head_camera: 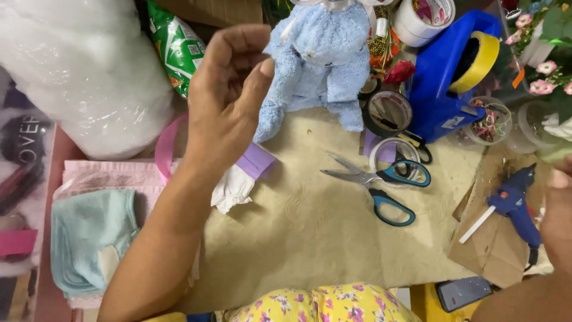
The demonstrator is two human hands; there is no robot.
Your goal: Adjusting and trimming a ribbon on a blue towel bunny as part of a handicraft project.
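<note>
My left hand (229,95) is raised over the table, fingers curled with the thumb near the fingertips, right beside the arm of a light blue plush bear (322,56) that sits upright at the table's far side. Whether it pinches anything is not clear. My right hand (560,220) shows only at the right edge, close to a blue glue gun (517,206) lying on brown cardboard (494,250); its fingers are cut off by the frame. Under my left wrist lies a purple strip with white cloth (241,176).
Teal-handled scissors (381,182) lie on the beige mat (310,232). A blue tape dispenser (447,77), tape rolls (390,110), cups of small items (488,122), artificial flowers (545,65), a stuffing bag (77,65), folded towels (89,232) and a phone (463,292) surround it.
</note>
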